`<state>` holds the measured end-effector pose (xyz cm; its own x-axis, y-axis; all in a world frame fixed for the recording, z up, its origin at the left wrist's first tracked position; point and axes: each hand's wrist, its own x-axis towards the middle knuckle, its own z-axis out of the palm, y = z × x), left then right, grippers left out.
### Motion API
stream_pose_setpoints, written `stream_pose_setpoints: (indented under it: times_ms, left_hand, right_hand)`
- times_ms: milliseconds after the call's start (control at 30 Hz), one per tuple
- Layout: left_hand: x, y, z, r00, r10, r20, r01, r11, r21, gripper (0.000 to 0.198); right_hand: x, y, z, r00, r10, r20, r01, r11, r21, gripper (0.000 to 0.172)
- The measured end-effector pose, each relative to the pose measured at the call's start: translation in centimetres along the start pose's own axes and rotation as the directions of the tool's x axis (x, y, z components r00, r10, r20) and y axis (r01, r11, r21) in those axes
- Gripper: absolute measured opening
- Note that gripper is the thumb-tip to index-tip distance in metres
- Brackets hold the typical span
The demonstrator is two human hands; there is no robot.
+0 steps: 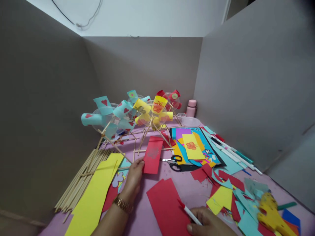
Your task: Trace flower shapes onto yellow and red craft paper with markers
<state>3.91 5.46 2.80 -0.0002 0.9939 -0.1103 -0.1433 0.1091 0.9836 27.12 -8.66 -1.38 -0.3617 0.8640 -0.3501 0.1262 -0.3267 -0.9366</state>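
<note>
Red sheet [165, 205] lies on the counter [188, 185] between the two hands, running off the lower edge of the view, its long axis slanting from far left to near right. The right hand [206, 220] is the nearer one: the sheet lies to the left of its fingers, which are closed around a white marker [193, 216]. The marker's red end points away and leftward, over the sheet's right edge; whether it touches the paper I cannot tell. Farther off, the left hand [135, 175] has its fingers pinched shut on the lower left edge of a red strip [153, 156] bearing a faint grey drawing. The strip lies beyond the sheet, its far end leaning slightly right, so the two long axes tilt opposite ways. Scissors [171, 159] rest just right of the strip.
</note>
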Motion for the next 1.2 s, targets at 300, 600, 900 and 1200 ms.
stream_pose_setpoints:
  times_ms: [300,600,900,1200]
  left_hand:
    - [3.9,1.1,2.4,0.999,0.045,-0.011,-0.044,0.995,0.090,0.031]
    - [-0.2,-0.2,1.3,0.985,0.173,0.026,-0.171,0.920,0.353,0.043]
    - [-6.3,-0.9,0.1,0.962,0.012,0.274,-0.154,0.850,0.504,0.062]
    - [-6.8,0.2,-0.7,0.940,-0.159,0.302,0.018,0.907,0.420,0.078]
  right_hand:
    - [0.1,0.0,0.6,0.999,0.013,-0.032,-0.011,0.998,0.059,0.024]
    - [-0.2,-0.6,0.5,1.000,-0.003,0.007,0.003,0.999,0.043,0.033]
    - [-0.3,-1.1,0.7,1.000,-0.012,0.028,0.011,0.999,0.039,0.028]
    - [-0.8,-2.0,0.2,0.997,-0.079,-0.015,0.077,0.990,-0.119,0.019]
